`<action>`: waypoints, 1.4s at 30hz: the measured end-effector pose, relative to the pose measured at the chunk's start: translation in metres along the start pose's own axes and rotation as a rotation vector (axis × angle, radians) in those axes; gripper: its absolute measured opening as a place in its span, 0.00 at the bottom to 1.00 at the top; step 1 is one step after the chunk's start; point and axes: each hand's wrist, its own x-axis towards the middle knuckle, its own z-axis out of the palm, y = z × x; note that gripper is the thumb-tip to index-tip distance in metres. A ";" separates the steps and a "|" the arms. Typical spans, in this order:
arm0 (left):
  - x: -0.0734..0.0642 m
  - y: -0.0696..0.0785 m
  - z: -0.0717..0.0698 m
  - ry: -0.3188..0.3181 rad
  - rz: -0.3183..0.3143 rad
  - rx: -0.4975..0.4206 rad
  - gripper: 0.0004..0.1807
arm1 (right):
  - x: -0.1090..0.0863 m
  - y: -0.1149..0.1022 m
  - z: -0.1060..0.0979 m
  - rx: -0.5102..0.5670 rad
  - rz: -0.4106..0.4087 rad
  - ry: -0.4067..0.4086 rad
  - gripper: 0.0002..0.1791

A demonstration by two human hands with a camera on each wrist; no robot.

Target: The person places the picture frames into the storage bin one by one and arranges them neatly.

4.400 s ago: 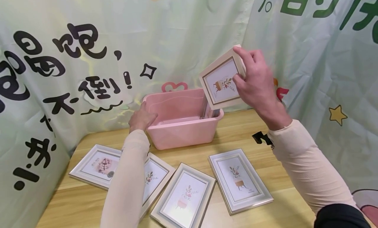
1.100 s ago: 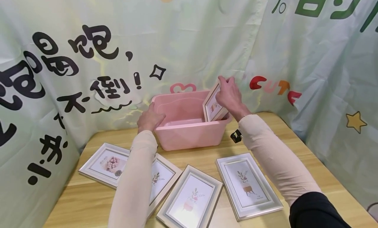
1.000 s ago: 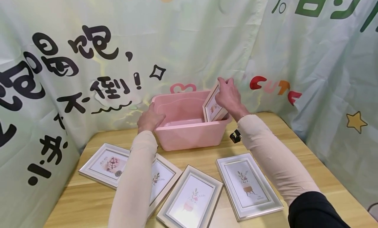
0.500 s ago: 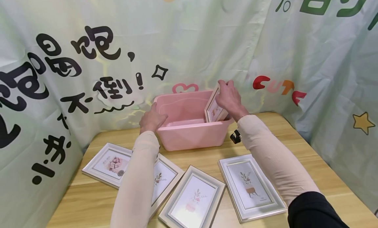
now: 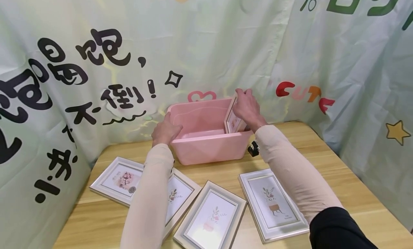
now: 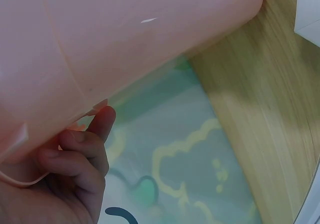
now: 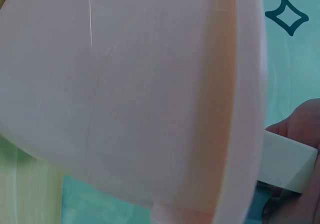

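Observation:
The pink plastic bin (image 5: 208, 148) stands at the back of the table. My left hand (image 5: 166, 130) grips its left end, and the left wrist view shows the fingers (image 6: 82, 156) curled at the rim. At the bin's right end, my right hand (image 5: 247, 107) holds a cream picture frame (image 5: 231, 120) by its upper part. That frame stands on edge inside the bin, tilted slightly, its picture facing left. In the right wrist view a pale corner of the picture frame (image 7: 287, 159) shows past the rim beside the hand. The bin's front wall hides the frame's lower edge.
Several picture frames lie face up in front: a floral one (image 5: 119, 179) at left, one partly under my left arm (image 5: 180, 195), one in the middle (image 5: 211, 216), and a silvery one (image 5: 272, 206) at right. A printed cloth backdrop (image 5: 209, 44) hangs close behind the bin.
Over the last few seconds my right hand has lowered the picture frame from above the bin into its right end. Lately it has shifted only slightly. The left hand has stayed on the bin.

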 end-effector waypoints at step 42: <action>0.001 0.001 -0.002 -0.009 -0.008 -0.012 0.48 | 0.005 0.006 0.019 -0.099 0.002 0.018 0.30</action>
